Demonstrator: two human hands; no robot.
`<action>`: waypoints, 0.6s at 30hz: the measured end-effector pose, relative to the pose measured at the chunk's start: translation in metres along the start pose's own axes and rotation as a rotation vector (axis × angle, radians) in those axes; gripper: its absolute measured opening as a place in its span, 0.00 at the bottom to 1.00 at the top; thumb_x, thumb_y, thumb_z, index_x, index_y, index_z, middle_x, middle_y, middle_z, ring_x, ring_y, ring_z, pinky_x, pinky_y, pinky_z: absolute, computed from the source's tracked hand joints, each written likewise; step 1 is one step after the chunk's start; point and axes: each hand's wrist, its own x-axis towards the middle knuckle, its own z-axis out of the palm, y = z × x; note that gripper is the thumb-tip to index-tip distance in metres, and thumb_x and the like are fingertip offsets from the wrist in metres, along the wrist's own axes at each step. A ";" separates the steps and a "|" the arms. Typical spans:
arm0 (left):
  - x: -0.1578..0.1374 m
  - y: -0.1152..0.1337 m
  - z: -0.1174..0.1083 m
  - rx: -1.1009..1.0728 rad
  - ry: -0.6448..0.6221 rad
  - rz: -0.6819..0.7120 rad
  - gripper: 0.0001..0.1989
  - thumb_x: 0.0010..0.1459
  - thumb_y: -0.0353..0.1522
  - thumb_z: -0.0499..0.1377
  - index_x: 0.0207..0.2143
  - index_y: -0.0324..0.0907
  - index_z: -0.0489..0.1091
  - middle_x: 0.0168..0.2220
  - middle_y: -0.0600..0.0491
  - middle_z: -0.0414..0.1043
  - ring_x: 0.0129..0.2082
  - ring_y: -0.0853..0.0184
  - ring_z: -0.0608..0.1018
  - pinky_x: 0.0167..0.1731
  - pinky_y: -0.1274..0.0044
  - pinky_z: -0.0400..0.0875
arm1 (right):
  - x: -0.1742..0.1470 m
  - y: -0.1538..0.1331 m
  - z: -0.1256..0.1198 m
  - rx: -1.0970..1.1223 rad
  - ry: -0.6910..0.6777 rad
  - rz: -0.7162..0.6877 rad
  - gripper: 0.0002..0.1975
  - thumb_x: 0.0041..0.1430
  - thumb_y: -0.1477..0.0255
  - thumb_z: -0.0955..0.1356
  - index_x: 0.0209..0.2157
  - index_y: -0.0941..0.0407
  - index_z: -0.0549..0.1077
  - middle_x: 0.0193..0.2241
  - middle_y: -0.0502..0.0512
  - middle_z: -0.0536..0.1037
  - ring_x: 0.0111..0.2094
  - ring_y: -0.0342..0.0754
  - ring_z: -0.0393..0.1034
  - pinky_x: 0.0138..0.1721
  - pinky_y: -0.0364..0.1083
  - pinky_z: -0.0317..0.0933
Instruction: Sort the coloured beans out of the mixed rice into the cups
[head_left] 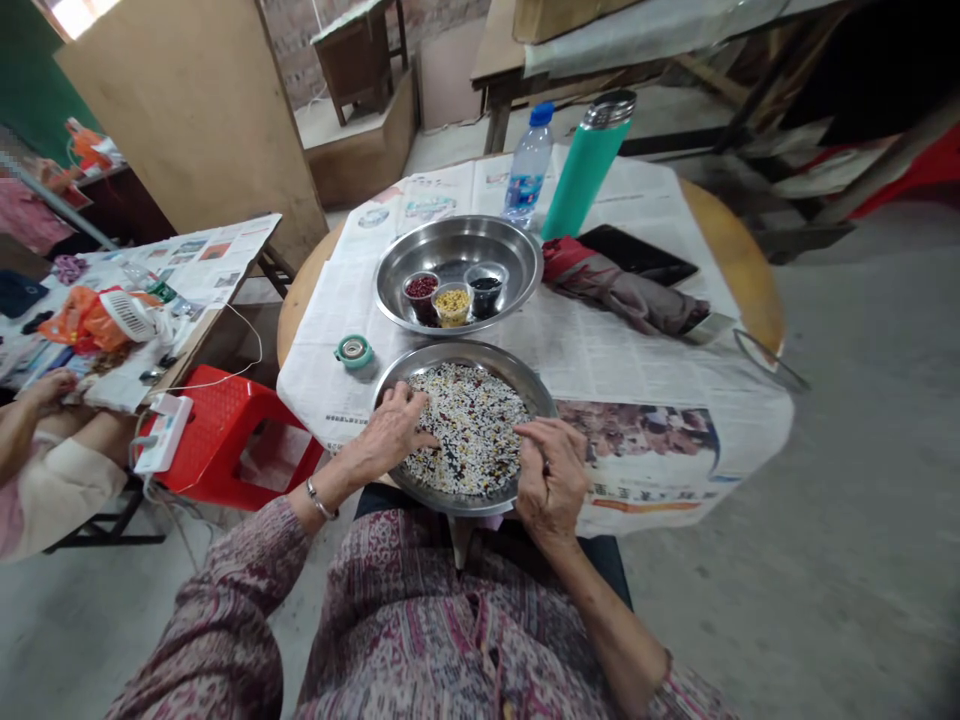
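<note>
A steel basin (541, 390) at the table's near edge holds a mix of white grains (472, 425) with yellow, black and dark red beans among them. Over its left side, my left hand (394, 430) reaches in with fingers apart, touching the grains. My right hand (553, 475) is at the right rim, its fingers curled together; whatever they may hold is hidden. Behind, a second steel basin (517, 250) carries three clear cups: red beans (421, 287), yellow beans (452, 303) and black beans (486, 285).
Newspaper (637, 360) covers the round table. Around the basins are a green lid (353, 350), a water bottle (529, 165), a teal flask (589, 165), a folded umbrella (622, 285) and a dark phone-like slab (637, 253). At left are a red stool (225, 430) and a seated person (56, 450).
</note>
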 end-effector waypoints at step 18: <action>0.036 0.055 0.019 0.125 -0.018 0.601 0.18 0.65 0.33 0.59 0.57 0.43 0.67 0.65 0.45 0.61 0.65 0.52 0.61 0.63 0.57 0.60 | 0.000 -0.001 0.002 -0.014 0.041 0.034 0.11 0.68 0.72 0.61 0.43 0.53 0.75 0.40 0.57 0.79 0.46 0.54 0.71 0.51 0.58 0.65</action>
